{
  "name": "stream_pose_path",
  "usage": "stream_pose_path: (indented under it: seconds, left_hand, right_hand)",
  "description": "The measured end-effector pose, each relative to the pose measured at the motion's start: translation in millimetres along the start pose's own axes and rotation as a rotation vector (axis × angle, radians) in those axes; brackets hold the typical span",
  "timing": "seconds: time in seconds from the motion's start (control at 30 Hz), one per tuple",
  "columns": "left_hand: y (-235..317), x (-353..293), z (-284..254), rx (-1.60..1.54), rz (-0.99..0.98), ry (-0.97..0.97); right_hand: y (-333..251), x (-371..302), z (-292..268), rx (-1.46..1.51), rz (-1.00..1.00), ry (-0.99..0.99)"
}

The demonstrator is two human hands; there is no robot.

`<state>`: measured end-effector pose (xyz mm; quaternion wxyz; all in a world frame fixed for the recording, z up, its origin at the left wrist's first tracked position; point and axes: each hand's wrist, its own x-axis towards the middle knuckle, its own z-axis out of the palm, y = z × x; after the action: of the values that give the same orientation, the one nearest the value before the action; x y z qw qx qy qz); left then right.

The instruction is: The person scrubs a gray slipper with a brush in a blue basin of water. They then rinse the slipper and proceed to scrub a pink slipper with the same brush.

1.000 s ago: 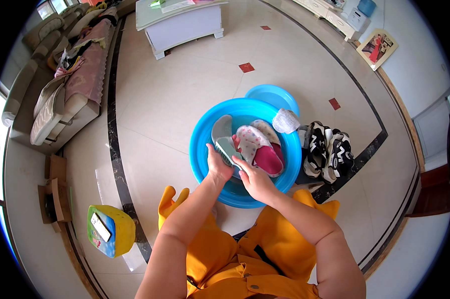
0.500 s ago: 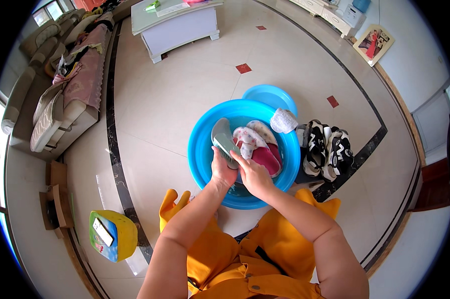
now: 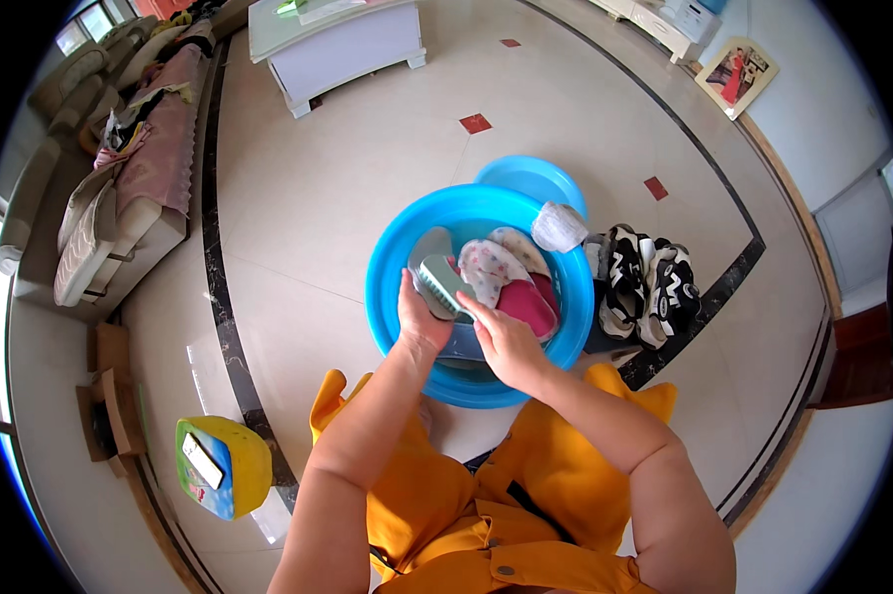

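Note:
A large blue basin [image 3: 379, 317] stands on the floor between my knees. Over it, my left hand [image 3: 422, 322] is closed around a grey slipper [image 3: 431, 244], which leans toe up inside the basin. My right hand [image 3: 511, 346] grips a pale green scrub brush [image 3: 446, 280], its bristles turned toward the slipper's side. To the right in the basin lies a pair of floral slippers [image 3: 492, 271] with pink-red parts. Something dark blue [image 3: 464, 343] shows beneath my hands, its kind unclear. A crumpled white cloth [image 3: 560, 229] hangs on the basin's right rim.
A smaller blue basin [image 3: 537, 180] sits just behind the large one. Black and white sneakers [image 3: 669, 297] stand close on the right. At the left is a yellow stool [image 3: 251, 465] with a phone [image 3: 203, 461] on it. A white table [image 3: 342, 67] stands farther off.
The brush has tilted, so its bristles now show, and sits a little higher and to the left. My left hand has moved slightly left with the slipper. The whole view has shifted slightly.

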<state>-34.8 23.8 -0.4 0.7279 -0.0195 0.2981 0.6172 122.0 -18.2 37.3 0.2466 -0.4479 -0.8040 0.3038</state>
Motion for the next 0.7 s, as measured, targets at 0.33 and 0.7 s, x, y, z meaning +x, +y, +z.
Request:
stream_pose_path:
  seconds: [0.33, 0.7]
  left_hand:
    - [-13.2, -5.2, 6.5, -0.003, 0.048, 0.012]
    - [-29.2, -5.1, -7.5, 0.058, -0.026, 0.021]
  right_hand:
    - [5.4, -2.9, 14.2, -0.168, -0.029, 0.014]
    - [20.8, 10.3, 19.8, -0.223, -0.03, 0.06]
